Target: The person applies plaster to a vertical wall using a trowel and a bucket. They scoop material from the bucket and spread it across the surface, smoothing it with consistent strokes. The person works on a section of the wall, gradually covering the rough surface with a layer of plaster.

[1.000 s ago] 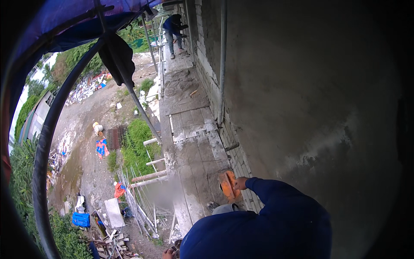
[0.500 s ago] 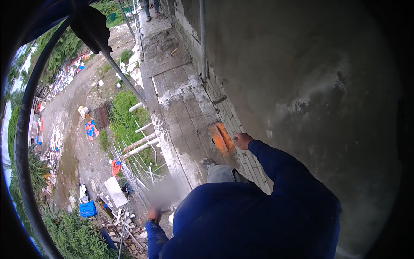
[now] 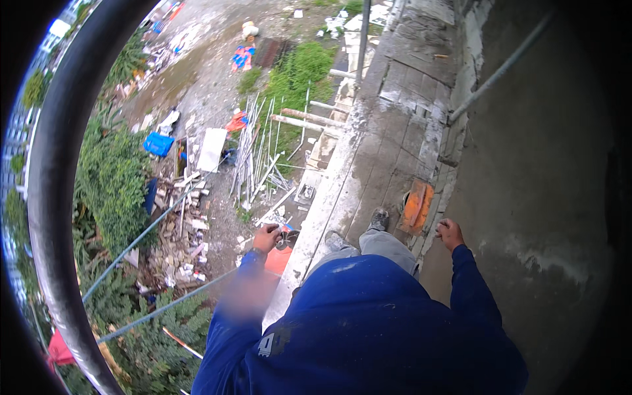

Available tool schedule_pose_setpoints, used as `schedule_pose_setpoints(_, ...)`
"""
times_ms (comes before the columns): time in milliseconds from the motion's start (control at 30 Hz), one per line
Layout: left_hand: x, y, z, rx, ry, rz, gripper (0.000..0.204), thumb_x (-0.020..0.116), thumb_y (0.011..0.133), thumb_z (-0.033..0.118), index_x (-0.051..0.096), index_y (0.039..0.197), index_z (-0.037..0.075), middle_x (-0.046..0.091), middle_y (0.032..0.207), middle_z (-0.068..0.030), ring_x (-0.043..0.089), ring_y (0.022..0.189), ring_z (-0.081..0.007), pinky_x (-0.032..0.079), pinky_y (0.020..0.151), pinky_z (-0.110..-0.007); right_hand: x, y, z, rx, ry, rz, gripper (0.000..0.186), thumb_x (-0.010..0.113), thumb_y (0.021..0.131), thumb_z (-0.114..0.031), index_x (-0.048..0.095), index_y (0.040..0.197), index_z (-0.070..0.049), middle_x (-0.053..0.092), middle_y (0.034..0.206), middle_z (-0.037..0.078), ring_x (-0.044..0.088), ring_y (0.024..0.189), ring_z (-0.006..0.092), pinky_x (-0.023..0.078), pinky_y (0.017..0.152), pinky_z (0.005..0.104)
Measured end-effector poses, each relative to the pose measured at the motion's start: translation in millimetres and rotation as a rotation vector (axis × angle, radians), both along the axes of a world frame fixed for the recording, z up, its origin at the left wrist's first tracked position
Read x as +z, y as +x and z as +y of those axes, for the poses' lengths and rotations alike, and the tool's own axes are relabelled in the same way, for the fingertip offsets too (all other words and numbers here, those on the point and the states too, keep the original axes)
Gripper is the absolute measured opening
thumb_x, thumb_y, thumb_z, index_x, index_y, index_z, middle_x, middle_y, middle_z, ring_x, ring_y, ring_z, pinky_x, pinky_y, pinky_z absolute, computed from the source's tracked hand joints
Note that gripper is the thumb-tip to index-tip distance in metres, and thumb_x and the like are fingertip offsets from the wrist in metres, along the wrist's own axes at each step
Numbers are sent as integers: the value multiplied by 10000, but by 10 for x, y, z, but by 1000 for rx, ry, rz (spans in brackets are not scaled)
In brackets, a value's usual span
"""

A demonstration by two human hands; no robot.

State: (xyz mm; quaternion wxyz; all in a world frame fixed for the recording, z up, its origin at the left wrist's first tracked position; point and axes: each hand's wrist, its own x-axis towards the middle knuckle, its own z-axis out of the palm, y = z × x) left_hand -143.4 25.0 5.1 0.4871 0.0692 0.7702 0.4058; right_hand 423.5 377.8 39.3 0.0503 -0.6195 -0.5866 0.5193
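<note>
My left hand (image 3: pixel 267 238) hangs out past the left edge of the plank walkway, its fingers loosely bent and apart with nothing seen in them. Below it shows an orange-red surface (image 3: pixel 279 261) with something dark beside it that I cannot make out. On the right, close to the wall, my right hand (image 3: pixel 450 234) is held with curled fingers and no object showing in it. An orange plastering float (image 3: pixel 417 205), smeared with grey, lies on the planks just left of and beyond that hand. It is apart from my fingers.
I stand on a narrow plank walkway (image 3: pixel 368 164) beside a grey plastered wall (image 3: pixel 540 197). A thick dark pipe (image 3: pixel 54 197) curves up the left, and a metal pole (image 3: pixel 503 69) rises by the wall. Far below lie scrap wood, white poles (image 3: pixel 253 155) and a blue container (image 3: pixel 158 144).
My view has swung left and downward. My left hand, blurred before, has moved up and forward into clear sight. The orange float lies in the same place on the planks.
</note>
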Motion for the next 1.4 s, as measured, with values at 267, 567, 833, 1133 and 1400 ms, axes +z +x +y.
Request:
schedule_pose_setpoints(267,238,332,-278,12,15,88,390,675,929,204,632,1267,13,723,1060,-71,714,858,-131,541,645,-281,128,-628,516,201,-21,30,246,581,938,-182,619,1105,-6,682,915,57,658,720,118,485,630,279)
schedule_pose_setpoints(567,99,793,-763,210,-144,-21,421,687,900,185,634,1243,-52,714,1051,-123,708,833,-170,540,690,-286,58,-592,693,243,-41,40,242,579,964,-174,617,1132,-3,667,907,60,633,692,119,475,594,271)
schedule_pose_setpoints(833,175,627,-399,103,-35,66,417,665,918,192,627,1241,-69,718,1058,-131,710,811,-172,559,724,-301,188,-581,503,195,-71,-3,210,590,957,-153,614,1095,4,659,921,60,635,743,126,512,661,293)
schedule_pose_setpoints(1133,839,336,-446,550,591,-525,978,391,914,796,162,1610,150,153,1658,-158,265,1487,-393,336,1084,-700,1055,-1283,97,23,-712,591,614,477,1012,-606,506,1330,-82,659,1198,68,631,1112,209,535,881,418)
schedule_pose_setpoints(1400,810,26,-842,668,796,-403,959,362,941,782,172,1613,125,161,1673,-154,256,1497,-397,308,1135,-652,837,-1551,174,195,-415,280,508,490,1044,-517,546,1288,-75,680,1134,55,670,978,164,536,781,331)
